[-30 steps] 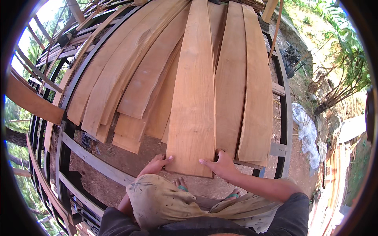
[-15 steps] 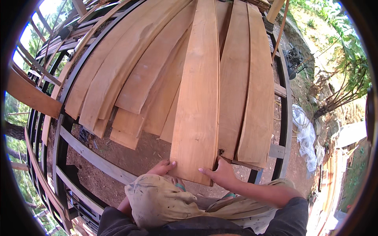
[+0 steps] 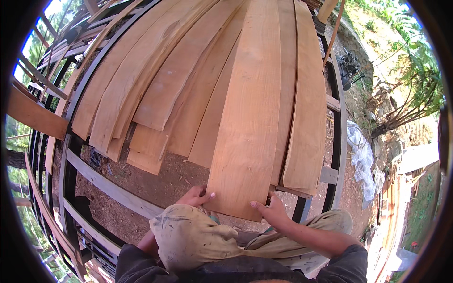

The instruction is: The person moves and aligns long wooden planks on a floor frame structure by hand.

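A long, wide wooden plank (image 3: 247, 122) stretches away from me, its near end just in front of my knees. My left hand (image 3: 196, 196) grips the left edge of that end, thumb on the upper face and fingers going underneath. On the opposite edge, my right hand (image 3: 275, 211) holds it the same way, with the thumb on top. The plank lies over other boards; a narrower board (image 3: 306, 118) shows just to its right, and a partly covered board (image 3: 212, 122) to its left.
Several more planks (image 3: 118, 85) fan out to the left. A dark frame (image 3: 336, 141) and a grey crossbar (image 3: 113, 184) border the stack above bare soil. Crumpled clear plastic sheeting (image 3: 361, 155) lies to the right, with a dark machine (image 3: 348, 70) and a fern beyond.
The near end of the plank has swung and widened to the right, now covering most of the board beside it. Both hands have kept their hold, the right one shifting rightward with the edge.
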### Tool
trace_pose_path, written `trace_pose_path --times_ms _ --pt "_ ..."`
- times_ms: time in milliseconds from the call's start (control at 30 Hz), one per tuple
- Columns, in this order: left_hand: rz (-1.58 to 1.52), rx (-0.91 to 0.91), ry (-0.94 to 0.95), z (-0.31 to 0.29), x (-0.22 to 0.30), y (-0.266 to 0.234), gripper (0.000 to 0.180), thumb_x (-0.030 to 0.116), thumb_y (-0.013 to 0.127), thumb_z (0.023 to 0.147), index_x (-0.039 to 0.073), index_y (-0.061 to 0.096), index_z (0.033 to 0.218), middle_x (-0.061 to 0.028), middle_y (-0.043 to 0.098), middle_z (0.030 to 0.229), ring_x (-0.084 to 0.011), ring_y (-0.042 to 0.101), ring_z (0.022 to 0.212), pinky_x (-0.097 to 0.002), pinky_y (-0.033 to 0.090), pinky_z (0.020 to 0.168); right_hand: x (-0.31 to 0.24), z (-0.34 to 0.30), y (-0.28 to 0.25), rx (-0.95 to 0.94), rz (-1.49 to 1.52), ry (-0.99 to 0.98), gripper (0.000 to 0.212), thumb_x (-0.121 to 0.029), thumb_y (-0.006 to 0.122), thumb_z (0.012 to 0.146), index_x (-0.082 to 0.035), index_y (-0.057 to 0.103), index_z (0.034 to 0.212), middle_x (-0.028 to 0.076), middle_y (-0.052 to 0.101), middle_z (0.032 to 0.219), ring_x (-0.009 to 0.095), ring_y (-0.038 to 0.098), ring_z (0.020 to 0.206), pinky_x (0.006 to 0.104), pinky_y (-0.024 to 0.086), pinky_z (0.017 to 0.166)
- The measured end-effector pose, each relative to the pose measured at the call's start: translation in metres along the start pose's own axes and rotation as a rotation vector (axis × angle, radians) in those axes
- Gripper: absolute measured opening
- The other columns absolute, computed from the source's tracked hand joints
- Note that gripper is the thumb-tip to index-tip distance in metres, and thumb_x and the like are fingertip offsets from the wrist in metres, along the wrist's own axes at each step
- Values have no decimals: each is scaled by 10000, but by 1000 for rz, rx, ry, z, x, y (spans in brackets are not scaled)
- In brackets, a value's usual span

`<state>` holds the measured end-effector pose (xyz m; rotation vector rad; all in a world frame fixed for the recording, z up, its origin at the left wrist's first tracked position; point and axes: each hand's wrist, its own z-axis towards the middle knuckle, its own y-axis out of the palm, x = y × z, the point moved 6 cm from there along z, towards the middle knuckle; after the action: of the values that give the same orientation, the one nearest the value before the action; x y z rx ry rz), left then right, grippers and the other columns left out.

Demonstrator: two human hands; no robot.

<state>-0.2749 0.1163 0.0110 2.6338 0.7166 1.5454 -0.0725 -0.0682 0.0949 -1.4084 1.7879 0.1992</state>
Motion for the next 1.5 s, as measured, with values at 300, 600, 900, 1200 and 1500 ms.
trace_pose_path --times_ms 300,600,900,1200,1500 --pt "228 77 50 30 45 4 602 365 681 962 -112 569 1312 -136 692 1162 -172 613 1065 -342 495 908 33 34 -12 22 189 -15 657 -377 747 899 86 509 1301 219 664 1152 239 663 967 386 534 839" --pt "638 100 -7 53 50 12 563 498 658 932 -49 686 1061 -263 705 953 -378 692 940 -446 519 847 32 22 -40 -148 -411 91 609 -540 619 942 46 647 1105 190 708 777 303 724 791 421 554 728" --pt "806 104 -88 71 51 -11 519 471 590 979 -39 688 991 -289 686 932 -462 661 940 -481 519 833 69 9 -24 -201 -217 145 546 -502 589 986 23 663 1119 202 727 895 288 741 861 399 578 757" --pt "-169 346 352 75 7 23 534 256 493 1066 -24 383 1506 -124 458 1503 -222 402 1405 -366 280 1171 84 -1 15 -232 533 376 632 -446 522 1051 24 365 1444 206 599 1304 324 641 1170 402 533 967" --pt "-156 386 536 69 12 26 771 511 470 1033 -50 334 1544 -186 427 1550 -253 374 1451 -372 260 1190 94 -8 38 2 584 223 585 -276 657 1001 75 401 1392 197 603 1307 315 640 1174 406 535 994"
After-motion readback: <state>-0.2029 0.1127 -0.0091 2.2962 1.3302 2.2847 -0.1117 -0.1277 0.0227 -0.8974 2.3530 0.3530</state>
